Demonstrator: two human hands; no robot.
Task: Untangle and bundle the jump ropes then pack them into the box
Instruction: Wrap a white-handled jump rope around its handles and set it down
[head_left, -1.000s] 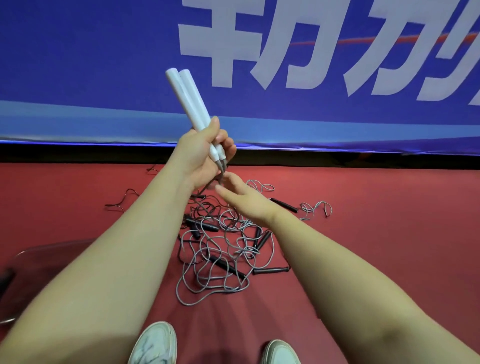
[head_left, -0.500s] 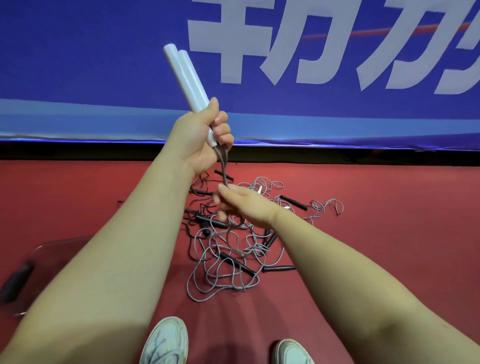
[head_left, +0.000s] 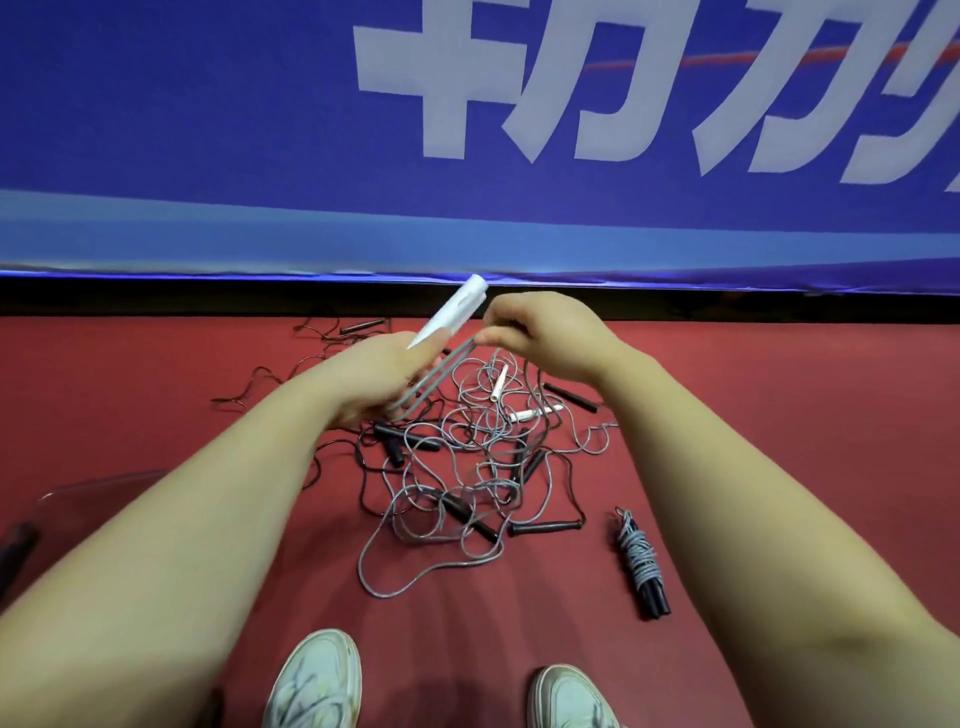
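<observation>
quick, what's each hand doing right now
Left hand: closed around the two white handles.
Right hand: pinching the grey rope, which stretches down toward the left hand.

held handles (head_left: 452, 317) white | taut cord (head_left: 436, 376) grey | rope pile (head_left: 467, 457) grey + black cords, black + white handles | bundle (head_left: 640, 564) grey-speckled cord, black handles | floor (head_left: 779, 415) red | banner (head_left: 208, 104) blue, white lettering, pale-blue band | shoes (head_left: 317, 680) white, grey streaks

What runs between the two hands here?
Head view: taut grey rope strands run from the left hand, which grips the white handles, to the right hand, which pinches them.
</observation>
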